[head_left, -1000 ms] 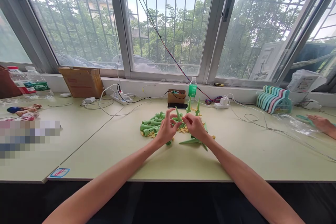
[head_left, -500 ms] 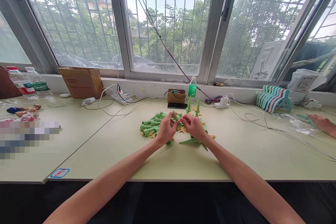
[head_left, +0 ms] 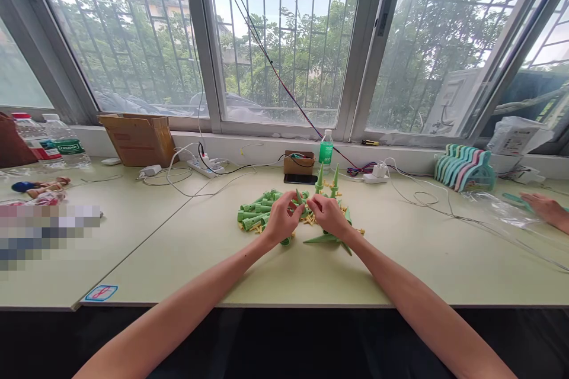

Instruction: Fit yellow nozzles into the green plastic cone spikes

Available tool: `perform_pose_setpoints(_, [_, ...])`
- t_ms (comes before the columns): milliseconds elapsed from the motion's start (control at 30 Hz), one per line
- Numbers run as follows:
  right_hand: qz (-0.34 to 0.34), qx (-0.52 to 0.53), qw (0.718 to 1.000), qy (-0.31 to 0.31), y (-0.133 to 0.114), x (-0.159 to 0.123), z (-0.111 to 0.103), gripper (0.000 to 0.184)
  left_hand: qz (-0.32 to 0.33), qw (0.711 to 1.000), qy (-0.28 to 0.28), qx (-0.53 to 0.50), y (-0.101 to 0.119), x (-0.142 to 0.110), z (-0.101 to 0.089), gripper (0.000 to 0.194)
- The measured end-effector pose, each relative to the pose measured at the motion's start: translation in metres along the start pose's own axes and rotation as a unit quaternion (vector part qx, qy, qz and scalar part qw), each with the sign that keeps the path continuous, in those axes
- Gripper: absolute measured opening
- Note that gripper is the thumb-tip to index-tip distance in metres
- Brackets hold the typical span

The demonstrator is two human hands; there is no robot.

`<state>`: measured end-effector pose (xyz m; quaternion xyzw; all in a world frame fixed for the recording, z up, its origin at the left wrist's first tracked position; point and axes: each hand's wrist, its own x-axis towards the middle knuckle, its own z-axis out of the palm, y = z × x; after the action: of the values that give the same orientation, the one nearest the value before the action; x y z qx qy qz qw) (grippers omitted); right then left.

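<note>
My left hand [head_left: 283,218] is closed on a green plastic plant watering spike [head_left: 299,196], its pointed end upward between thumb and fingers. Close on its right, my right hand [head_left: 328,214] has its fingers pinched together; what they hold, if anything, is too small to make out. Left of and behind my left hand lies a pile of green ribbed tube pieces [head_left: 254,208]. Small yellow valve pieces [head_left: 307,220] are scattered between the hands. Two spikes with yellow valves [head_left: 334,182] stand upright behind my right hand, and loose spikes [head_left: 320,238] lie beneath it.
At the back are a small open box [head_left: 299,163], a phone [head_left: 300,179], a green-labelled bottle [head_left: 326,149] and power strips with cables [head_left: 207,167]. Coloured hangers [head_left: 464,167] stand at right, near another person's hand [head_left: 546,209]. A cardboard box [head_left: 138,141] is at back left.
My right fingertips have drawn slightly away from the spike in my left hand, and the spike has tilted a little. Other things stay where they were.
</note>
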<state>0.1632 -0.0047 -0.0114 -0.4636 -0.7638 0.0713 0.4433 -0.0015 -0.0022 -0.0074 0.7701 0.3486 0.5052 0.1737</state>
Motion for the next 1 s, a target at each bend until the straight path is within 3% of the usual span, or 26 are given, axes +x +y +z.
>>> perform_pose_setpoints(233, [0.01, -0.025, 0.999, 0.036, 0.004, 0.001, 0.002, 0.038, 0.032, 0.999, -0.033, -0.02, 0.003, -0.002, 0.0, 0.019])
perform_pose_setpoints(467, [0.031, 0.015, 0.995, 0.096, -0.006, 0.002, -0.006, 0.038, -0.051, 0.998, -0.005, -0.023, -0.002, 0.001, 0.0, 0.024])
perform_pose_setpoints(733, [0.002, 0.064, 0.997, 0.045, -0.012, -0.001, -0.01, 0.035, -0.113, 0.985, -0.066, -0.115, -0.003, 0.001, 0.002, 0.039])
perform_pose_setpoints(1000, [0.008, 0.082, 0.996, 0.027, -0.012, -0.001, -0.01, 0.034, -0.101, 0.982, -0.07, -0.142, 0.0, 0.001, -0.002, 0.041])
